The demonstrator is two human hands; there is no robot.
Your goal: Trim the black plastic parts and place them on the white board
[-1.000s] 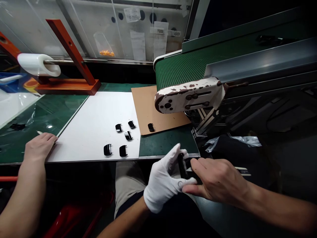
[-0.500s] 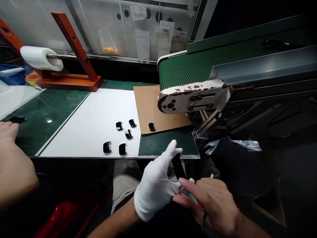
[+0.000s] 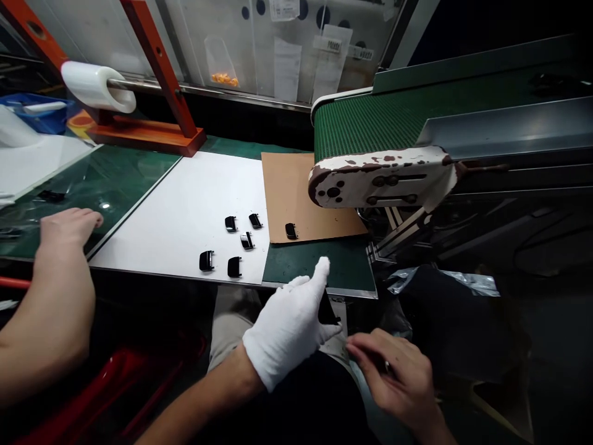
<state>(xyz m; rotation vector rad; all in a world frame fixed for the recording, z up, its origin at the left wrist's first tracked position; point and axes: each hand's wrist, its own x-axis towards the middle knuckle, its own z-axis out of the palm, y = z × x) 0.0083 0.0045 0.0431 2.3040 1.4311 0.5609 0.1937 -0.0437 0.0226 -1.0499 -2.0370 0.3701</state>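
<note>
My left hand (image 3: 291, 324), in a white glove, grips a black plastic part (image 3: 328, 311) in front of the table edge. The glove covers much of this part. To its right, apart from it, my bare right hand (image 3: 393, 374) is closed with the fingers curled. A small pale glint shows between its fingers, but what it holds is too small to name. Beyond my hands, several small black plastic pieces (image 3: 234, 267) lie on the white sheet (image 3: 185, 204). One more black piece (image 3: 291, 231) rests on the brown cardboard (image 3: 290, 185).
At left, a co-worker's hand and forearm (image 3: 65, 272) reach over the green table (image 3: 134, 176). An orange stand (image 3: 185, 139) carries a roll of clear film (image 3: 92, 85). The end of a green conveyor (image 3: 356, 130) overhangs the cardboard at right.
My right hand has drawn back from the black part, and a gap now shows between my hands. The part has tilted in my left hand. The co-worker's arm has come further into view.
</note>
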